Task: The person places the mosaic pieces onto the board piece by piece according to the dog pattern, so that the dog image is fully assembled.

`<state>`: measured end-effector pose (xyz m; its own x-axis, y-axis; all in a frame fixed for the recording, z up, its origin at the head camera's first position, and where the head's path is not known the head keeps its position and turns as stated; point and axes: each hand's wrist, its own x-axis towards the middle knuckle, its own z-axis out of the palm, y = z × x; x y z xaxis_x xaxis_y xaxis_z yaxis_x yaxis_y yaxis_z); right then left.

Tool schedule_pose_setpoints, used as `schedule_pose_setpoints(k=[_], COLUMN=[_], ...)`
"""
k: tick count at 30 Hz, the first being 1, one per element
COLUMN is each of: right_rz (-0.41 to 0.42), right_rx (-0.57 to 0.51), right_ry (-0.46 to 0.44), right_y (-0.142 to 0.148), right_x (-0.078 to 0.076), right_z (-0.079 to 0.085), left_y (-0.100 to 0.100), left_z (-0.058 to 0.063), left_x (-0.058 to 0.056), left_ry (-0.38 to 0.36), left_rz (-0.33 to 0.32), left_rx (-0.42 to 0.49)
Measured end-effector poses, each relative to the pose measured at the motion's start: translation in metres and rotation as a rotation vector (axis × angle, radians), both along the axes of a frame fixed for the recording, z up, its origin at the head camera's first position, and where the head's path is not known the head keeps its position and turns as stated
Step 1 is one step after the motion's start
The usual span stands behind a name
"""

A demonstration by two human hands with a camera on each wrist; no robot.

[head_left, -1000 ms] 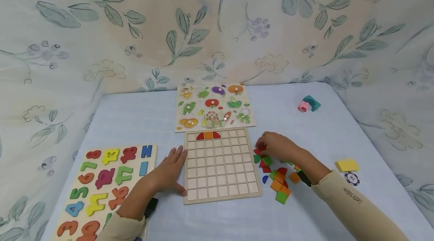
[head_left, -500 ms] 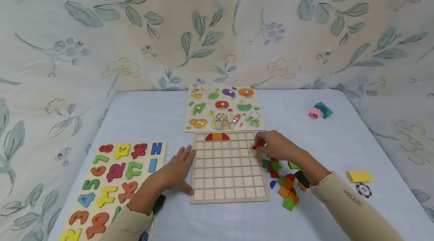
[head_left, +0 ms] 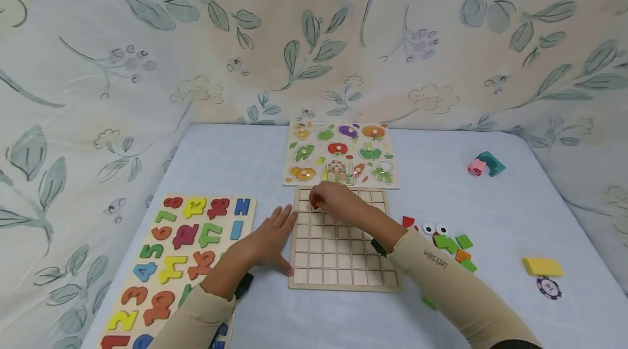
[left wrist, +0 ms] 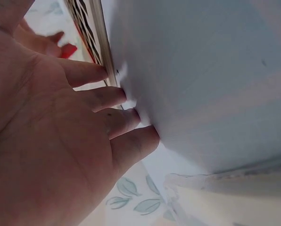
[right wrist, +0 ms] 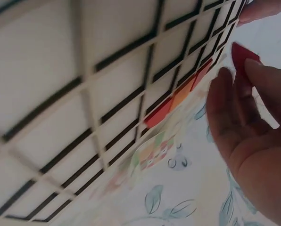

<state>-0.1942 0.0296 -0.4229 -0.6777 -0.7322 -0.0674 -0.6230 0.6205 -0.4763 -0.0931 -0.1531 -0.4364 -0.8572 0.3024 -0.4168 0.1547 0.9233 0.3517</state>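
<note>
The right hand (head_left: 338, 203) pinches a red piece (right wrist: 243, 56) with its thumb and fingers, up over the top left part of the grid board (head_left: 322, 260). The left hand (head_left: 267, 240) is spread wide with nothing in its hold, resting on the table (head_left: 235, 158) by the grid board's left side. An orange piece (right wrist: 180, 97) sits in the top row between two red ones. To the left is a number board (head_left: 225, 226), partly under the left arm. A vegetable board (head_left: 319, 147) lies just behind the grid board. To the right are loose green pieces (head_left: 463, 241), then a yellow block (head_left: 542, 266) touching or near a round chip (head_left: 549, 288), and a pink pig (head_left: 477, 167) farther back.
</note>
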Motion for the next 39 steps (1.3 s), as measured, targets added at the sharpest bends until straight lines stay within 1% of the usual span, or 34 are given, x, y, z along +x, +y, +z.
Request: schedule_pose_setpoints(k=[4, 7, 11, 14, 16, 21, 26, 29, 31, 34, 36, 39], right_rz=[0.047, 0.071, 0.092, 0.11, 0.116, 0.118, 0.089, 0.081, 0.086, 0.098, 0.098, 0.126], right_rx=[0.024, 0.033, 0.055, 0.069, 0.083, 0.084, 0.115, 0.125, 0.121, 0.141, 0.157, 0.187], right_ry=[0.053, 0.012, -0.071, -0.078, -0.051, -0.024, 0.026, 0.062, 0.081, 0.137, 0.15, 0.192], right_y=[-0.014, -0.021, -0.027, -0.03, -0.032, -0.034, -0.033, -0.032, -0.031, -0.03, -0.03, -0.03], right_x=[-0.003, -0.006, -0.009, -0.01, -0.01, -0.009, -0.007, -0.005, -0.004, -0.003, -0.002, -0.001], right_z=[-0.001, -0.001, -0.002, -0.003, -0.004, -0.005, -0.007, -0.006, -0.006, -0.007, -0.009, -0.011], left_y=[0.001, 0.001, 0.001, 0.002, 0.002, 0.003, 0.004, 0.005, 0.005, 0.005, 0.005, 0.004], left_z=[0.002, 0.002, 0.001, 0.0, 0.0, 0.001, 0.002, 0.003, 0.003, 0.002, 0.0, -0.004], left_x=[0.0, 0.0, 0.001, 0.001, 0.001, 0.001, 0.002, 0.002, 0.002, 0.002, 0.002, 0.002], left_ry=[0.003, 0.002, 0.005, 0.007, 0.01, 0.015, 0.013, 0.007, 0.002, 0.003, 0.004, 0.007], left_rz=[0.0, -0.005, -0.012, -0.007, -0.005, -0.003, -0.005, 0.005, 0.013, 0.016, 0.014, 0.013], left_rx=[-0.005, -0.01, -0.006, -0.006, -0.009, -0.015, -0.018, -0.02, -0.017, -0.019, -0.018, -0.013])
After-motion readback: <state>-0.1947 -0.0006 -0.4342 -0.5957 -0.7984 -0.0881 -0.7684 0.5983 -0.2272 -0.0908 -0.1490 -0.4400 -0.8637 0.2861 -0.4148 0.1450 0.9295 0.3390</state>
